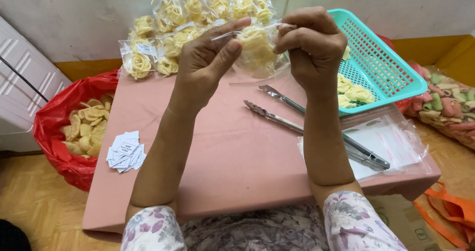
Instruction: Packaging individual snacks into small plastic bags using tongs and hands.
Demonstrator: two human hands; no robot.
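Head view: left hand (pixel 208 58) and right hand (pixel 314 41) both pinch top edge of clear bag (pixel 257 45) of yellow crackers, held above table's far edge, mouth up so contents stay in. Tongs (pixel 307 127) lie mid-table; filled bags (pixel 193 18) stacked at far edge; teal basket (pixel 391 68) at far right corner.

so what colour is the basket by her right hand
Teal, a plastic mesh basket; the head view shows it.

A low desk (pixel 232 157) with a pink top stood on a yellowish wood-patterned floor (pixel 34 206). Behind it ran a plain grey-white wall (pixel 74 18) with an ochre skirting band (pixel 84 69); a white panelled door (pixel 24 83) stood at left. Lighting was soft and even.
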